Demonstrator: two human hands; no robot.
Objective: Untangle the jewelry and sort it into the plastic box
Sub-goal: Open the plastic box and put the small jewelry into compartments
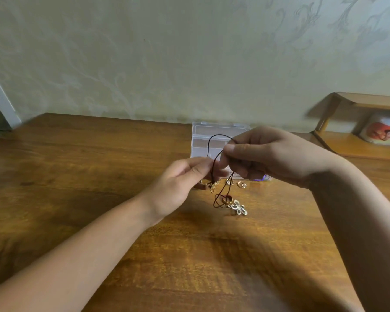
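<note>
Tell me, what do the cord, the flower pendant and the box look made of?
Cord: thin dark string or waxed thread, matte and limp. Flower pendant: looks like silvery metal, shiny open petals. Box: clear plastic, see-through with molded dividers. All judged by look alone.

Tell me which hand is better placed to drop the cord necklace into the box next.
Probably the right hand: it pinches the cord directly in front of the box. The left hand grips it lower, farther away.
</note>
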